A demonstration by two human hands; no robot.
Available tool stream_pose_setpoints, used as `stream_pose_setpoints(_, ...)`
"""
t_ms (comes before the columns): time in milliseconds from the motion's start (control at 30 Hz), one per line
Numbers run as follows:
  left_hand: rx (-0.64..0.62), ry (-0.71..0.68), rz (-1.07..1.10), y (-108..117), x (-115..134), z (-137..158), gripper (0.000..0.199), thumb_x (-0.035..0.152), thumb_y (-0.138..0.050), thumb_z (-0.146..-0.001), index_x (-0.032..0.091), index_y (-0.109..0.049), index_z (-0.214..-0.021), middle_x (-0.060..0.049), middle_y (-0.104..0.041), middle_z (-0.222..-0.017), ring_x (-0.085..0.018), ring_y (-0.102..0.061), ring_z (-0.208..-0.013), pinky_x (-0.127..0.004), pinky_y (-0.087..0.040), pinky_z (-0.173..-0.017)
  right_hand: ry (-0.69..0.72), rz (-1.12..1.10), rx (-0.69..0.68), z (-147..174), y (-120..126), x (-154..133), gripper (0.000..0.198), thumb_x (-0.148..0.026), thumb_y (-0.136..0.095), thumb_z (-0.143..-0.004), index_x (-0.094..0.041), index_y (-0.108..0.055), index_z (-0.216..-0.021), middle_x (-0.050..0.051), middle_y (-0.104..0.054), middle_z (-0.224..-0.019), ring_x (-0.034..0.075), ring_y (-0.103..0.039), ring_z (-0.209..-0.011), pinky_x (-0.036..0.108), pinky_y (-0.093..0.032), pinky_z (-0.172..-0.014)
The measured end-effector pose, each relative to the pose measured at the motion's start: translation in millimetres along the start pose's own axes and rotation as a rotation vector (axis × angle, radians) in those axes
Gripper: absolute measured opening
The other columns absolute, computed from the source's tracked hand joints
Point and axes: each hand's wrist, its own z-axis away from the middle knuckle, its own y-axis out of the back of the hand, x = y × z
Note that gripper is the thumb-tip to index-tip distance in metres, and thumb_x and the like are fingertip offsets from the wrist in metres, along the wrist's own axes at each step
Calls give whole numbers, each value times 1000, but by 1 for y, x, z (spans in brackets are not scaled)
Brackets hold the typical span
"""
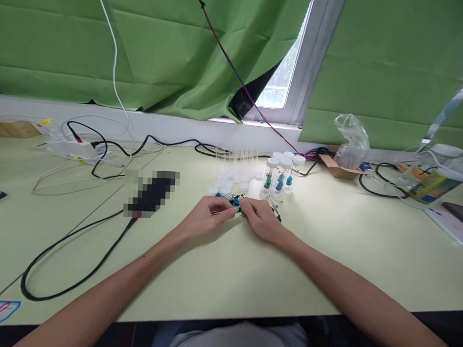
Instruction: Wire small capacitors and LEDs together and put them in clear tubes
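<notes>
My left hand [206, 216] and my right hand [262, 219] meet over the table, fingertips closed around a small blue-and-green piece [237, 201]. Its exact kind is too small to make out, and the fingers cover part of it. Thin metal pins with dark ends [275, 208] lie just beyond my right hand, partly hidden by it. Behind the hands, several clear tubes with white caps [271, 176] stand upright, blue and green pieces on wires inside. Loose white caps [225, 183] lie to their left, near my left fingertips.
Clear open tubes [243, 161] stand behind the caps. A dark, pixelated device [154, 193] with a looping black cable [57, 295] lies left. At right are a cardboard box [339, 168] holding a plastic bag [351, 143], a clear jar [427, 174] and a phone [449, 226].
</notes>
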Motion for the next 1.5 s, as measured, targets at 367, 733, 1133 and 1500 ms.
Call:
stream_pose_setpoints(367,-44,-12,251,1,-8,-3,47,58,-55,-91,15,-67,-79,-5,-61,-73,-15,-57,-63,-29,-49,-57,-202,-437,-41,-2,0,3,50,-62,-46,-96,-20,-49,-68,-7,-36,-48,8,-31,-38,25,-27,-39)
stream_pose_setpoints(733,303,-100,450,-1,-5,-8,41,52,-64,-88,24,-53,-116,-6,-56,-113,-17,-70,-74,-36,-61,-61,-332,-696,123,-6,2,4,54,-66,-56,-89,-20,-45,-63,-6,-40,-48,8,-41,-36,24,-30,-40)
stream_pose_setpoints(1133,181,-11,148,-2,-8,-4,39,51,-69,-84,19,-67,-105,-2,-62,-79,-11,-54,-52,-26,-44,-50,-294,-851,43,-7,0,4,47,-58,-66,-86,-20,-46,-68,-7,-47,-53,8,-45,-39,23,-31,-42)
stream_pose_setpoints(1500,157,-24,146,-3,-9,-3,42,52,-69,-83,20,-72,-110,-6,-66,-91,-9,-49,-52,-25,-40,-48,-286,-815,-87,-4,-2,3,43,-57,-66,-86,-19,-52,-74,-8,-44,-55,7,-44,-43,22,-32,-43)
